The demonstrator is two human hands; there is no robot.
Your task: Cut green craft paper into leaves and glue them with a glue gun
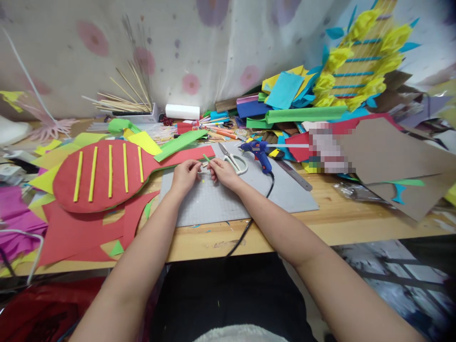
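Wooden tabletop (213, 249) is pretty cluttered; over the grey mat (213, 209), a green strip (206, 157) is pinched in the right hand (221, 172). Left hand (185, 176) is curled close by, whether anything's held can't be told.

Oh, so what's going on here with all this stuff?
Someone is working bare-handed over a grey board on a cluttered table. The right hand pinches a small green strip; the left hand is close beside it, though whether it holds anything is unclear. Scissors and a blue glue gun are to the right, and a red paddle shape bearing five yellow strips lies mostly to the left.
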